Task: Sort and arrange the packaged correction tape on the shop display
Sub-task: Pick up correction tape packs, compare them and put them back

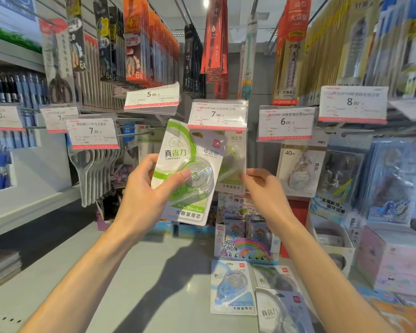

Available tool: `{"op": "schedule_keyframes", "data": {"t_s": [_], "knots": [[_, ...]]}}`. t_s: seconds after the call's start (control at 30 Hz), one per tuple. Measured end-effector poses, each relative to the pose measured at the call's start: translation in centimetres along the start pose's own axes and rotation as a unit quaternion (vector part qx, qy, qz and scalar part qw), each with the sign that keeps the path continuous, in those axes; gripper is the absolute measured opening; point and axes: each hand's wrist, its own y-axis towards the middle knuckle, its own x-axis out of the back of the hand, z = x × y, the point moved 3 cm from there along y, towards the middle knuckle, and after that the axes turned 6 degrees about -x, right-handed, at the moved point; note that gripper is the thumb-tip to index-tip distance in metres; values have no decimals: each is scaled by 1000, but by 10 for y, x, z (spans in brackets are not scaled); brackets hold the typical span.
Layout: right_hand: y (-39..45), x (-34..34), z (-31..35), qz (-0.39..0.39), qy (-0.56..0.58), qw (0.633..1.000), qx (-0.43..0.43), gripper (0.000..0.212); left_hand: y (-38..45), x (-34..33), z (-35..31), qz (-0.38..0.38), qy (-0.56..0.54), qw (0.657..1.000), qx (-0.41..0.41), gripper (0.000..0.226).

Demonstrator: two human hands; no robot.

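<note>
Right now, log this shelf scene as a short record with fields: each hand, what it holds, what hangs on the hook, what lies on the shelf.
left hand: left hand holds the green-and-white carded correction tape pack, thumb on its clear blister
right hand: right hand pinches the lower edge of the hanging green correction tape pack
hook label: white 7.90 price tag above the hanging pack
shelf: blue-and-white correction tape pack lies flat on the grey shelf, more packs beside it
neighbour: 40m pack under the 6.00 tag
</note>
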Motion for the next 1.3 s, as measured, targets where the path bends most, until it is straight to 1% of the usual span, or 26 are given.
{"op": "schedule_keyframes", "data": {"t_s": [0.1,0.17,0.23,0.33,0.4,0.47,0.53,0.6,0.67,0.77,0.87,0.93,1.13,1.3], "knots": [[-15,18,-6,-24,-9,1000,11,19,-1,-12,10,6,-24,1000,15,29],[-25,23,-6,-25,-14,999,27,16,-2,-22,17,8,-34,999,26,25],[-35,22,-5,1,-10,999,36,17,-2,-33,23,16,-39,998,39,21],[-45,11,-3,68,-9,997,29,27,-6,-54,30,32,-41,997,56,20],[-47,6,-1,86,19,996,29,25,-8,-64,32,43,-39,996,61,19],[-46,6,-2,81,66,994,18,24,-8,-68,32,62,-39,996,60,19],[-46,9,-2,75,97,992,14,26,-4,-65,30,76,-16,996,48,20],[-46,16,-1,61,109,992,17,27,4,-55,24,62,0,997,35,20],[-45,22,-1,42,117,992,26,25,15,-46,14,39,-12,999,26,19],[-44,25,0,35,114,992,38,21,31,-40,-7,18,-79,996,36,23],[-44,20,2,44,105,992,51,27,41,-43,-27,33,-133,990,24,11],[-43,15,4,47,94,992,65,29,45,-46,-36,30,-156,987,20,13],[-33,0,21,41,89,990,105,25,51,-45,-56,32,-183,982,26,16],[-22,-10,36,17,84,990,116,31,51,-43,-59,31,-177,983,34,19]]}}
